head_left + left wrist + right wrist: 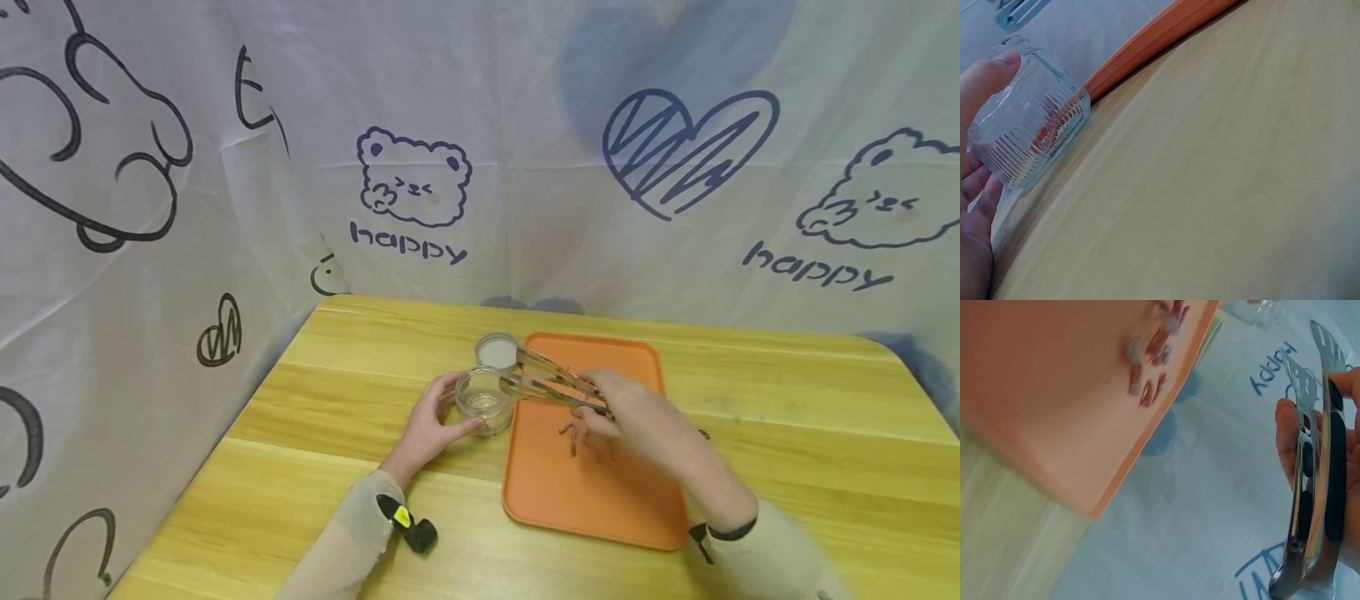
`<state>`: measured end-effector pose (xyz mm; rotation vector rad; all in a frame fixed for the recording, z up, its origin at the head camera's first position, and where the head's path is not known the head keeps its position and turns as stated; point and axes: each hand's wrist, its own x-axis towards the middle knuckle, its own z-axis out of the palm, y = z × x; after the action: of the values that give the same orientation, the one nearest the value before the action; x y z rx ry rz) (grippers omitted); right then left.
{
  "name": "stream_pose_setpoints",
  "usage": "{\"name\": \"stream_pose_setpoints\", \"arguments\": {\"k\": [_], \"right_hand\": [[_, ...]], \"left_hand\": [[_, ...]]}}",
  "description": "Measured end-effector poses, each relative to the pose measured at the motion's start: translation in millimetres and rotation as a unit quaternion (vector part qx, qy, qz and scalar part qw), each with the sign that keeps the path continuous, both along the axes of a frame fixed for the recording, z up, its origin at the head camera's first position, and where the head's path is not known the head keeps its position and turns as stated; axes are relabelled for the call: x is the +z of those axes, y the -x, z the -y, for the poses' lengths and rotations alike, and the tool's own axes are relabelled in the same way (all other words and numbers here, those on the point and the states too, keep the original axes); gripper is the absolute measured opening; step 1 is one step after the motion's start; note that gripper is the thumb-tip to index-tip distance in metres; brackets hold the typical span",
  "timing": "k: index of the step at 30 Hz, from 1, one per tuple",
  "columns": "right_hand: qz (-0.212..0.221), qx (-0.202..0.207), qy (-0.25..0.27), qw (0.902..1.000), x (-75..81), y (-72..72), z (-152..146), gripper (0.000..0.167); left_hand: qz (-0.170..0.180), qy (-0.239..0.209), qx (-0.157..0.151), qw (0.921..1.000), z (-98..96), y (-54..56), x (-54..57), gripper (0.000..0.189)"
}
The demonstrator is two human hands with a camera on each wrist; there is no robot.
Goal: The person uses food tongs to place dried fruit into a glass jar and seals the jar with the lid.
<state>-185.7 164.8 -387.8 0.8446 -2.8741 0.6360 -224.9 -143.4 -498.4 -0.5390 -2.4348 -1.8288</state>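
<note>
My left hand (429,432) holds a clear ribbed glass jar (1029,119) around its side, thumb on the near side and fingers behind. The jar stands uncovered on the table, against the left edge of an orange tray (592,504). In my right hand (637,412) is a pair of metal tongs (1333,481) with dark grip pads. Their slotted tips point left toward the jar's mouth, spread apart, and I see nothing between them. Several small reddish-brown strips (1159,340) lie on the tray beneath the right hand.
A round lid (497,352) with a pale inside lies behind the jar, near the tray's corner. The wooden table (300,467) reaches a white printed cloth (540,200) at the back and left.
</note>
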Motion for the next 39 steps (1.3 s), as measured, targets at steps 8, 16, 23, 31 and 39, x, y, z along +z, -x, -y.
{"name": "stream_pose_setpoints", "arguments": {"k": [8,16,23,31,39], "right_hand": [[0.029,-0.053,0.01,0.9981,3.2,-0.3,-35,0.035],[-0.007,-0.081,-0.022,0.9965,-12.3,-2.5,-75,0.026],[-0.066,-0.051,-0.032,0.996,-36.8,-5.9,-91,0.015],[-0.063,-0.054,-0.041,0.9957,-45.9,-23.5,-97,0.013],[-0.118,-0.029,-0.021,0.9923,-55.6,-50.0,-103,0.017]], "left_hand": [[-0.006,-0.008,-0.003,0.9999,-0.2,0.0,0.3,0.072],[-0.008,-0.012,-0.003,0.9999,-0.3,1.4,0.3,0.073],[-0.001,-0.008,0.0,1.0,-0.2,0.6,-0.2,0.073],[0.01,-0.009,-0.004,0.9999,-2.3,-1.6,3.8,0.073],[0.003,0.007,-0.014,0.9999,-6.6,-16.0,35.4,0.069]]}}
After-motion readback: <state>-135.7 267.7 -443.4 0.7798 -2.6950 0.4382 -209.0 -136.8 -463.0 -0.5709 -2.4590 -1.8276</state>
